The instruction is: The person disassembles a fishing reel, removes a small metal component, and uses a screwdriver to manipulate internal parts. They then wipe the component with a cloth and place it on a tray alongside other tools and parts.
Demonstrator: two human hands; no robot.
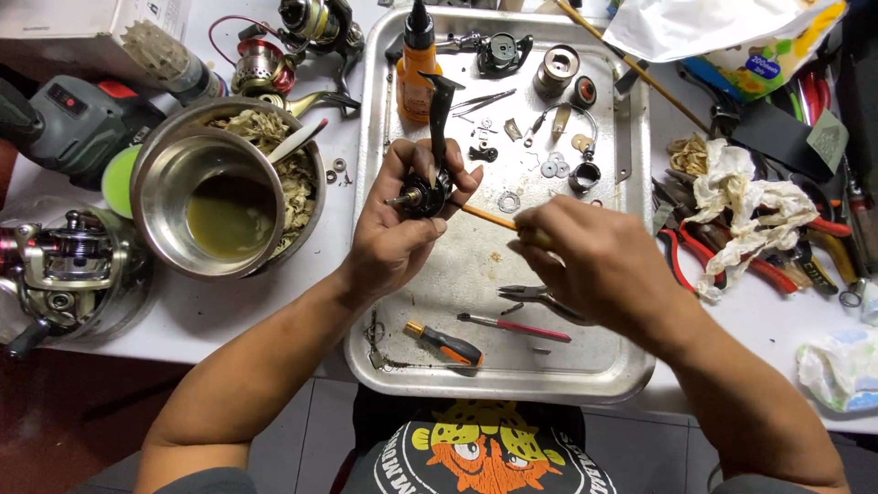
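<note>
Over the metal tray [604, 366], your left hand [398, 233] grips the black reel body [430, 183] upright, while your right hand [594, 265] pinches a thin wooden stick [489, 218] pointing leftward at it

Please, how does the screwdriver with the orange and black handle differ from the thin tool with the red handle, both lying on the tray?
The screwdriver has a thick, short handle in orange and black; the red tool has a slim, long handle of one colour. The screwdriver lies nearer the front edge of the tray, the red tool just behind it. Both lie flat, untouched by the left hand or the right hand.
</note>
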